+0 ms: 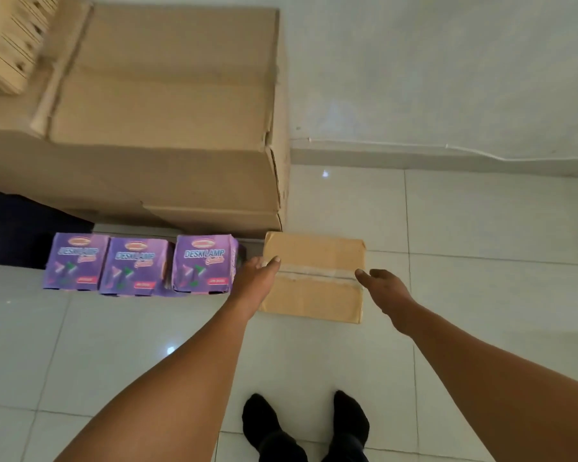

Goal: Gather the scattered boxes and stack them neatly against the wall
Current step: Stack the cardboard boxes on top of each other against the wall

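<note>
A small brown taped box (pixel 314 255) lies flat on the white tiled floor, right of a row of three purple desk lamp boxes (pixel 141 265). My left hand (pixel 259 273) is at the small box's left edge, thumb over its top, fingers hidden behind the side. My right hand (pixel 382 286) is at the box's right edge with relaxed fingers; whether it touches the box is unclear. Behind stands a stack of large brown cartons (pixel 167 105) against the wall.
The white wall (pixel 447 68) runs along the back with a thin cable at its base. Bare tiles stretch to the right of the cartons. A pile of flat cardboard (pixel 14 38) sits at top left. My feet in black socks (pixel 301 425) stand on the tiles below.
</note>
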